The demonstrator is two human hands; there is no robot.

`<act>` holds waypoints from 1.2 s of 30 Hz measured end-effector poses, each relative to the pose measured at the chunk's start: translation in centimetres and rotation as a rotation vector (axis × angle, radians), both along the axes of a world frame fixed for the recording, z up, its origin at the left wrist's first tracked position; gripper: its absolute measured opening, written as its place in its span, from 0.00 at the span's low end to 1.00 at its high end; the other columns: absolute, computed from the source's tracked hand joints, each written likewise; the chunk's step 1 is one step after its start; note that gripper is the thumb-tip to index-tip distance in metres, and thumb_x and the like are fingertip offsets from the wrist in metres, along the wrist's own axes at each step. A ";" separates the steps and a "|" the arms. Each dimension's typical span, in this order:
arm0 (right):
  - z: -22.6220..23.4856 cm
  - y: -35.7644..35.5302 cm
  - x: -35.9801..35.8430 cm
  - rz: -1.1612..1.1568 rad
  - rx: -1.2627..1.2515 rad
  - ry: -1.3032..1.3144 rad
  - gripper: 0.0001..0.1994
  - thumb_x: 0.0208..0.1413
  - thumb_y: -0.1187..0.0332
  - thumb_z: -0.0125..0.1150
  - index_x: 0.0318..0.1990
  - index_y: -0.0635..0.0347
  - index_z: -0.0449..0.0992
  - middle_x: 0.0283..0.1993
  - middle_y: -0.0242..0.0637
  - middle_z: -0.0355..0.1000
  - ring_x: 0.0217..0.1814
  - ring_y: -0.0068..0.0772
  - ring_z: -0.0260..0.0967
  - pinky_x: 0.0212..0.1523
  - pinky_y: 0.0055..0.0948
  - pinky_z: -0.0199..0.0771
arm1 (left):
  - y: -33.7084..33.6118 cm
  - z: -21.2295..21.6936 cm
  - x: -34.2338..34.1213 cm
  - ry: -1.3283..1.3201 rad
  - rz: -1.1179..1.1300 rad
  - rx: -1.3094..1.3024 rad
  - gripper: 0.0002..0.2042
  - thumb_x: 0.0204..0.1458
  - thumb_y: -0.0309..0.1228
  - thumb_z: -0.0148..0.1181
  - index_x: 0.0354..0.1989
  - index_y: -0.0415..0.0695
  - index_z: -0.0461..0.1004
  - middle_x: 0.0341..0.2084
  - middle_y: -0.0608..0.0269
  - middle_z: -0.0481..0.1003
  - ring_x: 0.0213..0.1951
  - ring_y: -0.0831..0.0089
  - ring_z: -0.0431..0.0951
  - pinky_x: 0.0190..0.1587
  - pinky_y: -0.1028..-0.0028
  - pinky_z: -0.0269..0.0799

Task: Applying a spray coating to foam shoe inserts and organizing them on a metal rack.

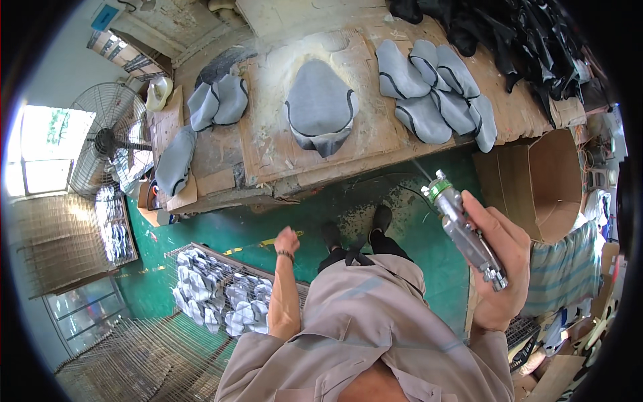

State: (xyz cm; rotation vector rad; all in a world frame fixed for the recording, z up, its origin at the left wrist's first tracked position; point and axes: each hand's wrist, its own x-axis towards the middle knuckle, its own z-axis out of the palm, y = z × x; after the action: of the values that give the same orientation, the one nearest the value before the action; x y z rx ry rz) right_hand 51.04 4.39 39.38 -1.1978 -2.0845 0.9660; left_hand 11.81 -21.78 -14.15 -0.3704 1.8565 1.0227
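My right hand point(501, 260) grips a metal spray gun point(464, 228), its green-ringed nozzle pointing up toward the workbench edge. My left hand point(287, 240) hangs at my side in a loose fist, holding nothing, with a band on the wrist. On the cardboard-covered workbench point(268, 144) a grey shoe upper piece point(320, 107) lies flat in the middle of a pale sprayed patch. To its right lies a row of several grey pieces point(435, 87), to its left two more point(218, 100), and another grey piece point(175, 161) hangs over the bench's left end.
A wire rack point(214, 295) with several grey pieces stands on the green floor at my left. An open cardboard box point(549, 181) sits at the right, a standing fan point(107, 141) at the far left. Black material point(522, 33) is piled at the bench's back right.
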 end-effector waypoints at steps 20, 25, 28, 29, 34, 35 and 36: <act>2.8 -4.6 -1.3 -0.070 0.047 -0.150 0.27 0.41 0.77 0.65 0.55 0.67 0.81 0.39 0.48 0.76 0.37 0.39 0.74 0.41 0.28 0.71 | -2.8 -3.1 0.5 0.041 -0.095 -0.053 0.11 0.58 0.33 0.64 0.49 0.51 0.82 0.33 0.70 0.80 0.32 0.75 0.78 0.32 0.67 0.79; 2.1 -4.4 0.3 0.140 0.120 -0.095 0.24 0.48 0.70 0.68 0.56 0.66 0.80 0.36 0.43 0.76 0.34 0.37 0.74 0.36 0.31 0.72 | 6.8 2.0 -1.1 0.269 -0.071 0.355 0.13 0.59 0.27 0.65 0.52 0.47 0.81 0.40 0.69 0.81 0.37 0.80 0.79 0.33 0.77 0.76; 1.9 -3.8 1.3 0.263 0.185 -0.088 0.32 0.47 0.72 0.70 0.63 0.67 0.74 0.33 0.42 0.74 0.29 0.41 0.74 0.32 0.34 0.73 | 12.6 5.8 -1.7 0.407 -0.100 0.508 0.13 0.59 0.28 0.66 0.52 0.45 0.81 0.43 0.66 0.82 0.42 0.81 0.80 0.39 0.78 0.78; 1.9 -3.7 1.6 0.212 0.195 -0.134 0.31 0.47 0.72 0.70 0.63 0.67 0.74 0.33 0.42 0.74 0.29 0.41 0.74 0.32 0.34 0.73 | 14.7 7.3 -1.7 0.537 -0.134 0.585 0.13 0.59 0.28 0.66 0.52 0.43 0.80 0.43 0.66 0.82 0.42 0.79 0.80 0.40 0.77 0.78; 2.1 -3.1 3.2 0.163 0.172 -0.138 0.30 0.47 0.72 0.67 0.63 0.63 0.76 0.33 0.43 0.73 0.31 0.42 0.74 0.32 0.34 0.71 | 25.3 15.9 -1.1 1.056 -0.404 0.607 0.17 0.57 0.30 0.68 0.54 0.42 0.79 0.50 0.58 0.79 0.51 0.64 0.79 0.53 0.66 0.76; 2.1 -3.0 3.7 0.141 0.176 -0.130 0.31 0.46 0.72 0.66 0.63 0.63 0.76 0.33 0.43 0.73 0.31 0.42 0.74 0.32 0.34 0.72 | 27.2 17.4 -1.4 1.217 -0.526 0.563 0.18 0.54 0.31 0.69 0.54 0.44 0.80 0.53 0.55 0.77 0.56 0.59 0.75 0.58 0.62 0.72; 2.1 -2.9 4.1 0.158 0.156 -0.129 0.31 0.45 0.72 0.65 0.63 0.63 0.76 0.33 0.43 0.74 0.31 0.43 0.73 0.33 0.34 0.71 | 28.9 18.6 -1.4 1.419 -0.627 0.581 0.19 0.51 0.31 0.70 0.53 0.47 0.81 0.56 0.52 0.76 0.61 0.55 0.72 0.63 0.59 0.69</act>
State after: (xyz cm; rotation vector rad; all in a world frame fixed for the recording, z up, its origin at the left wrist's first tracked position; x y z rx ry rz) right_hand 55.18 1.52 41.43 -1.0534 -2.3386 0.7948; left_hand 10.37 7.07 4.45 1.5604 2.3508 1.3913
